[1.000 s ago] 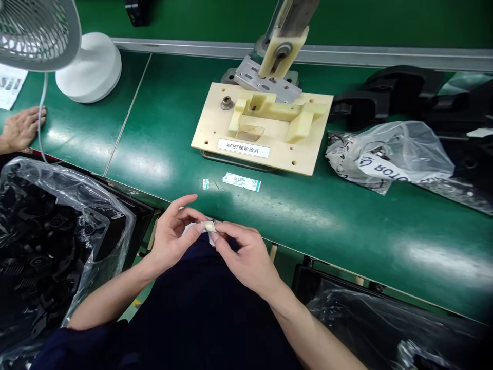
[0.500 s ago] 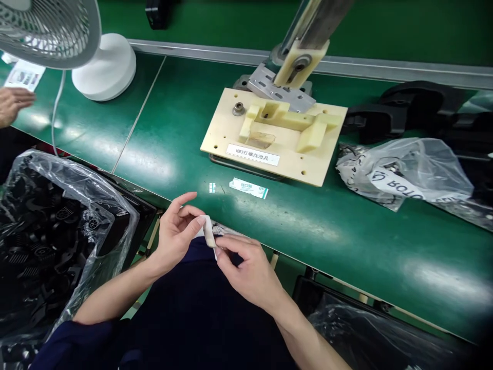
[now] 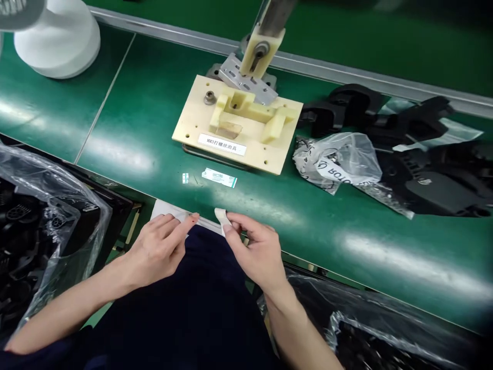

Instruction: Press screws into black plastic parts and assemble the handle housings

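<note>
My left hand (image 3: 164, 246) is closed, its other fingers curled behind one extended fingertip that bears a small red spot; nothing shows in it. White sheet material (image 3: 165, 207) lies behind it at the table's front edge. Between the thumb and fingers of my right hand (image 3: 256, 246) is a short whitish strip (image 3: 221, 215), its free end curling up, apart from my left hand. A torn white and teal wrapper (image 3: 219, 178) rests on the green table (image 3: 308, 221), with a small matching scrap (image 3: 185, 178) to its left.
Behind the wrapper stands a cream fixture (image 3: 188, 123) with a metal arm (image 3: 275, 18). Clear bags of small parts (image 3: 346, 159) and black parts (image 3: 442, 180) lie right. A white fan base (image 3: 61, 41) stands back left. Plastic-lined bins (image 3: 88, 221) sit below the table's edge.
My left hand has let go of the strip and moved away left, its fingers curling in. My right hand keeps the strip. The view has shifted right; another person's hand is out of sight.
</note>
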{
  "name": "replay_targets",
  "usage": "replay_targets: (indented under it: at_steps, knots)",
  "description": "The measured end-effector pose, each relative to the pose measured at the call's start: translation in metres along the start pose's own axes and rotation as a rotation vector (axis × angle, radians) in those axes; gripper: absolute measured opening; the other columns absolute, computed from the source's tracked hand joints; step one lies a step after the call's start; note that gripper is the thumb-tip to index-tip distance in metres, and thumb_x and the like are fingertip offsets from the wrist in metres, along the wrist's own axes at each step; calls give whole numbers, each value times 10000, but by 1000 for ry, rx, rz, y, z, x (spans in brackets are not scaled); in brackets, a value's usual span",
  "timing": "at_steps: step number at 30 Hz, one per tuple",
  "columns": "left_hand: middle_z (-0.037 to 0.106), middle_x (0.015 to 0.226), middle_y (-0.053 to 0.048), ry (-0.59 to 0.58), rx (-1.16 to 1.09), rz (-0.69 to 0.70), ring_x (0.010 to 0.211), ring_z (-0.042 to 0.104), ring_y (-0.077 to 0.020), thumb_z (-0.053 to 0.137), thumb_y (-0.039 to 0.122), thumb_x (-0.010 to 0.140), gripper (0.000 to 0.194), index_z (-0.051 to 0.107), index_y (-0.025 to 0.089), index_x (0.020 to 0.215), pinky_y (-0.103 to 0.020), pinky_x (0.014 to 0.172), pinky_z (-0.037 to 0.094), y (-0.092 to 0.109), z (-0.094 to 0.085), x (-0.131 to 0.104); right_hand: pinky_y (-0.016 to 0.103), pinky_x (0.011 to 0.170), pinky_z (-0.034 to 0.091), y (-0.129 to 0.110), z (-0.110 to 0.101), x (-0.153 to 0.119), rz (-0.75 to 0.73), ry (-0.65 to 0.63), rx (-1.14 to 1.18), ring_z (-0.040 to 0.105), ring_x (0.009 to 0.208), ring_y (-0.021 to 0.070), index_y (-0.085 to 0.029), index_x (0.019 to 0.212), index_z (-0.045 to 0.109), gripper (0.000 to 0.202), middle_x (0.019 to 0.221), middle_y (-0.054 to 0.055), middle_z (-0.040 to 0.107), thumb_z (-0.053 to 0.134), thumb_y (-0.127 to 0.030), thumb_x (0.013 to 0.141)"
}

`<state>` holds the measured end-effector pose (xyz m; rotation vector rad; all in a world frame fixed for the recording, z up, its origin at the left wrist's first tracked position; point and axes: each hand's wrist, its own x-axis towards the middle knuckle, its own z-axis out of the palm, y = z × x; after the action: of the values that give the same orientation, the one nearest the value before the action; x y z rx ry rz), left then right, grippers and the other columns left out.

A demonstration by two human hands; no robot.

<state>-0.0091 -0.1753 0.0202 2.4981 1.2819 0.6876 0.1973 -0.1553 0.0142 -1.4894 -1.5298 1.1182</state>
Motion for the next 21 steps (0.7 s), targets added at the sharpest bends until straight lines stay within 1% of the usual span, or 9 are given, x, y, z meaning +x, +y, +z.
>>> replay_targets:
  at_steps: [4, 8, 10, 11, 13, 15, 16, 19, 21]
  knots:
    - [557, 663, -6, -29, 81, 8, 604, 493, -164, 437, 8, 845, 562, 373, 74, 1399, -301, 556, 444, 7, 1, -1, 236, 508, 462, 0, 5, -3, -150, 23, -77, 498, 481, 95, -181, 894, 723, 181, 584, -20, 585, 559, -147, 826]
    - [560, 677, -13, -73, 150, -4, 605, 498, -171, 443, 28, 856, 551, 372, 61, 1402, -307, 535, 427, 10, 7, -3, 263, 508, 479, -2, 8, -6, -185, 26, -133, 518, 486, 114, -202, 922, 727, 200, 612, -5, 619, 553, -159, 836]
    - [560, 675, -10, -53, 121, -51, 599, 494, -171, 434, 30, 851, 584, 347, 76, 1427, -305, 534, 429, 12, 11, -4, 267, 508, 473, -4, 9, -7, -181, 35, -146, 514, 489, 118, -202, 916, 723, 189, 598, -5, 598, 551, -169, 843]
    - [562, 676, -6, -19, 62, -94, 599, 495, -166, 432, 31, 848, 601, 338, 94, 1438, -300, 544, 439, 13, 13, -5, 264, 509, 468, -5, 10, -7, -168, 34, -134, 510, 489, 116, -199, 901, 718, 175, 591, -6, 586, 555, -171, 844]
    - [561, 684, 10, 58, -157, -222, 608, 508, -144, 444, 43, 850, 605, 354, 145, 1440, -294, 616, 484, 14, 15, -6, 259, 525, 462, -5, 10, -6, -112, 12, -64, 510, 505, 113, -195, 852, 703, 135, 594, -8, 577, 571, -175, 839]
    - [564, 699, 25, 97, -470, -388, 625, 530, -117, 486, 78, 862, 555, 420, 192, 1401, -285, 696, 511, 13, 15, -6, 256, 550, 457, -3, 9, -5, -23, -44, 61, 515, 540, 112, -196, 798, 687, 99, 618, -6, 580, 593, -185, 829]
    - [568, 708, 28, 102, -634, -475, 625, 537, -106, 514, 104, 868, 516, 460, 205, 1370, -272, 699, 513, 12, 14, -6, 254, 554, 450, -1, 8, -4, 28, -79, 139, 513, 555, 111, -197, 778, 681, 87, 635, -4, 581, 607, -197, 824]
    - [579, 710, 26, 128, -1042, -694, 603, 536, -88, 608, 187, 869, 422, 543, 218, 1286, -205, 588, 473, 8, 12, -5, 243, 539, 426, 6, 7, -4, 179, -187, 405, 497, 567, 104, -201, 767, 686, 82, 666, -3, 581, 654, -258, 816]
    - [583, 700, 27, 171, -1196, -766, 605, 540, -86, 659, 216, 851, 410, 570, 225, 1251, -185, 561, 458, 7, 13, -5, 240, 542, 435, 10, 9, -4, 263, -262, 560, 499, 564, 102, -200, 765, 695, 114, 665, -3, 586, 693, -308, 803]
